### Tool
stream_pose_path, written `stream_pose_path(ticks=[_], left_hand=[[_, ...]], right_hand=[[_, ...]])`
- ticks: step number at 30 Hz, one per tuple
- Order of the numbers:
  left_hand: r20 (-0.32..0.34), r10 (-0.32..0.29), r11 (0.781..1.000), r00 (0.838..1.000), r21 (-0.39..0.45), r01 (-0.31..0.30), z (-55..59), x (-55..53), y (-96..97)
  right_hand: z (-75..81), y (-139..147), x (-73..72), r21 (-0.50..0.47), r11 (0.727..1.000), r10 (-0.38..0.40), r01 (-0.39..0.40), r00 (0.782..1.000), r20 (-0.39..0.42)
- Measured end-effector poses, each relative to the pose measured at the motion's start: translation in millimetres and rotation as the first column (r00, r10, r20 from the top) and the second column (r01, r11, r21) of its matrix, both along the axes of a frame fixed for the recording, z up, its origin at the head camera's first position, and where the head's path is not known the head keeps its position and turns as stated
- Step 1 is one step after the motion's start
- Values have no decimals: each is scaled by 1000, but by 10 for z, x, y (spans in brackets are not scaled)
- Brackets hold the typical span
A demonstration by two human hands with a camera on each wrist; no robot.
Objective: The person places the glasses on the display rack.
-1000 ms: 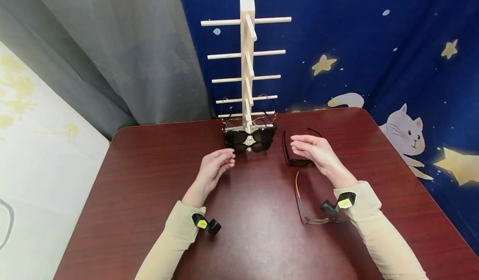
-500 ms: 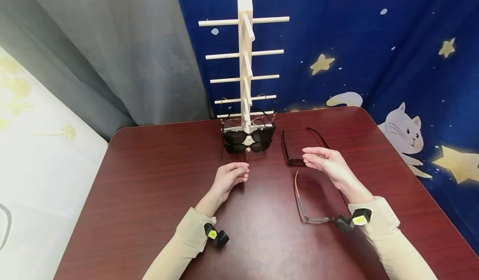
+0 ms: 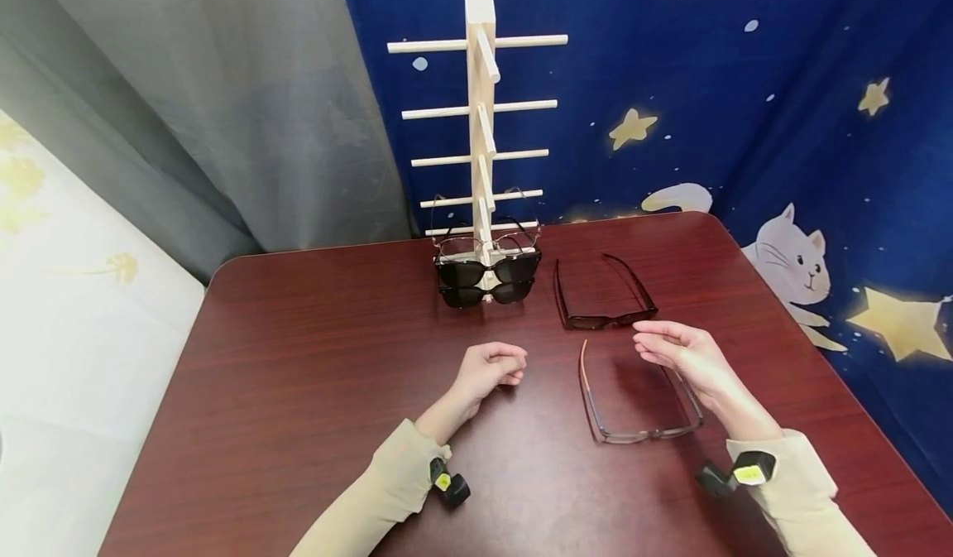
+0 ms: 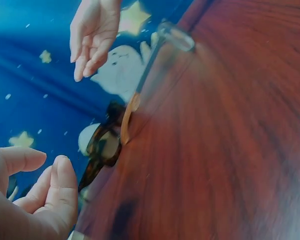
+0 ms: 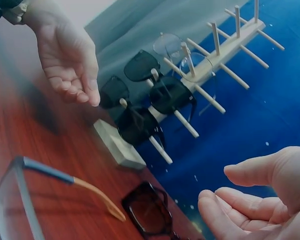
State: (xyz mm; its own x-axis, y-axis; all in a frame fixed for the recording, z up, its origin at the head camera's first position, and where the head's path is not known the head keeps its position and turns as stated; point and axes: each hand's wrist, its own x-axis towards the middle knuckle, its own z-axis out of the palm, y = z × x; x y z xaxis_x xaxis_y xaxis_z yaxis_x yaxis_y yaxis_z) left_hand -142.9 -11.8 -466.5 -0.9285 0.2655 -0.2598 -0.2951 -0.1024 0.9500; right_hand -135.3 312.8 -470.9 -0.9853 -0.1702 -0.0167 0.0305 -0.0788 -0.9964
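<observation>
My left hand [image 3: 487, 375] hovers over the middle of the table with loosely curled fingers and holds nothing. A gap shows between its thumb and fingers in the left wrist view. My right hand [image 3: 692, 362], also holding nothing, hangs above the right temple of the clear-lens glasses [image 3: 627, 438], which have orange temple tips. Just behind them lie dark-framed sunglasses [image 3: 591, 323], near my right fingertips. On the wooden display rack [image 3: 480, 85] hang two pairs of black sunglasses, an upper pair [image 3: 462, 273] and a lower pair [image 3: 462, 296], below thin wire-framed glasses [image 3: 448, 247].
The rack rises at the back of the dark red table [image 3: 298, 375], with bare pegs [image 3: 521, 41] on its upper levels. A blue curtain [image 3: 670, 60] and a grey curtain [image 3: 298, 85] hang behind. A pale flowered surface [image 3: 67, 358] lies to the left.
My left hand has moved away from the rack, toward me and right. My right hand has drawn back and right from above the dark sunglasses. The glasses have stayed in place.
</observation>
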Motion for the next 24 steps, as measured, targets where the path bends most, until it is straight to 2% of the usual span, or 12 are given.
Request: stream_pose_path(ticks=[3,5,7,9,14,18,20,21,24], left_hand=[[-25,-49,998,999,-30,48,-19,48,138],[-33,-75,996,997,-51,73,-26,84,229],[-38,-93,994,995,-68,91,-28,122,309],[-36,-108,991,994,-81,105,-29,157,377],[-21,-129,987,991,-98,127,-26,216,506],[-4,-128,986,992,-108,127,-40,237,587],[5,-129,985,992,-117,129,29,265,614],[11,-131,984,991,-119,131,21,267,633],[33,-136,980,990,-143,139,16,280,695]], right_hand=[[-330,288,-48,21,1000,-23,23,1000,9],[-446,418,-50,35,999,-41,41,999,10],[-496,506,-26,34,998,-53,52,999,3],[-505,563,15,50,996,-71,71,997,-4],[-476,647,138,179,974,-138,137,990,-4],[-424,687,227,187,978,-93,95,996,-18],[-400,694,264,172,982,-72,73,997,-8],[-390,694,280,169,983,-66,65,998,-3],[-351,675,330,187,980,-74,69,997,21]])
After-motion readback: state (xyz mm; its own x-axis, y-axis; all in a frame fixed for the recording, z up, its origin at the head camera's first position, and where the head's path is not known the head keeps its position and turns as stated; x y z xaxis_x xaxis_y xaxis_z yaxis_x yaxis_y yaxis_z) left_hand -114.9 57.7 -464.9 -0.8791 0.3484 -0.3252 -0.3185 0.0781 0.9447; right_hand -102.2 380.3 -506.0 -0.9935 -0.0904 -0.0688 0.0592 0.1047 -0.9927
